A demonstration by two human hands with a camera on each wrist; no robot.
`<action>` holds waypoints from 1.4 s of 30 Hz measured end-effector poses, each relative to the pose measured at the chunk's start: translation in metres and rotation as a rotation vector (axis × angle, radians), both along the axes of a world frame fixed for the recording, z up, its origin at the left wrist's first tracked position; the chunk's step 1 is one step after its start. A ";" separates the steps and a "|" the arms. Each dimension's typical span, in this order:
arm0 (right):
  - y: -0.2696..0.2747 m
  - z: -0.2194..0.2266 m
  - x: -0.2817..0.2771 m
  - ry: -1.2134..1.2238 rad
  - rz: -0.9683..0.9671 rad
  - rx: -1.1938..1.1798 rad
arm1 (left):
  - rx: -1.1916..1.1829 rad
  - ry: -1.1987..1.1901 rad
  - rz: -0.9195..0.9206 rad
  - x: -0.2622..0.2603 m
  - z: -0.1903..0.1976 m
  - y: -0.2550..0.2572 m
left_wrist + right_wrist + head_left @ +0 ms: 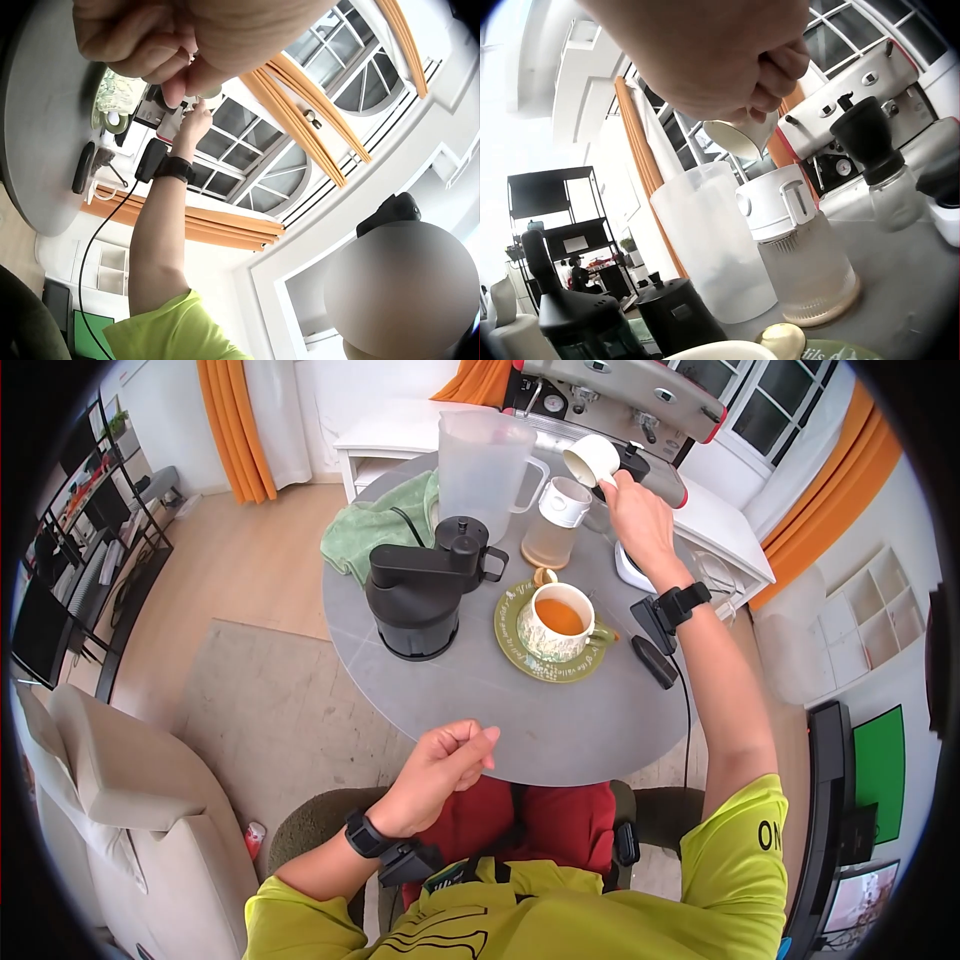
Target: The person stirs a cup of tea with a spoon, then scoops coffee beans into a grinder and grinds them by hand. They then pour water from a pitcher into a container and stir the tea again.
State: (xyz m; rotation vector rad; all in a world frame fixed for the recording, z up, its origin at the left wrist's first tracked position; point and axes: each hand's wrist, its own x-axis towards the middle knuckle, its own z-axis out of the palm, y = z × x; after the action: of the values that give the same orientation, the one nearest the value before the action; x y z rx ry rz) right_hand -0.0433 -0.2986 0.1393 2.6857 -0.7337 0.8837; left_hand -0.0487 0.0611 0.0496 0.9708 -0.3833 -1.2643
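Observation:
My right hand (640, 515) grips a small cream pitcher (592, 458) at the far side of the round table. In the right wrist view the pitcher (739, 139) tilts, its spout pointing down over a clear container with a white collar (784, 206). A little pale brown shows at that container's base. My left hand (438, 775) is held in front of the near table edge, fingers curled in and nothing visible in them. Between the hands, a patterned cup (545, 642) of orange-brown liquid sits on a green saucer (513, 650).
A black kettle-like appliance (410, 605) stands left of the cup. Behind it are a green cloth (365, 540) and a large translucent jug (480, 460). A dark oblong object (653, 662) lies right of the saucer. An espresso machine (620, 400) stands beyond the table.

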 end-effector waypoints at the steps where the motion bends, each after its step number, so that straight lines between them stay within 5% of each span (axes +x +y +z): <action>1: 0.000 0.000 0.000 0.008 0.004 -0.034 | -0.001 0.002 -0.001 0.000 0.000 0.000; 15: -0.013 -0.014 0.000 -0.055 0.025 -0.079 | 0.006 -0.005 0.007 0.001 -0.002 0.000; 18: -0.029 -0.009 -0.006 -0.463 0.209 1.143 | 0.017 -0.005 0.007 0.001 -0.002 0.000; 20: -0.031 -0.003 -0.022 -0.505 0.225 1.377 | 0.005 -0.007 0.007 0.001 -0.001 0.000; 30: -0.047 -0.065 -0.064 -0.298 0.014 1.837 | 0.038 -0.014 0.005 -0.001 -0.003 -0.003; 42: -0.058 -0.095 -0.063 -0.302 -0.079 1.901 | 0.031 -0.022 0.030 -0.001 -0.003 -0.003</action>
State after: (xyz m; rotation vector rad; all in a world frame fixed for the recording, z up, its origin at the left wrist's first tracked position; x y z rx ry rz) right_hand -0.1065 -0.3571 0.0439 3.7016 -2.8294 0.5473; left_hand -0.0493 0.0585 0.0464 1.0139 -0.3664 -1.2365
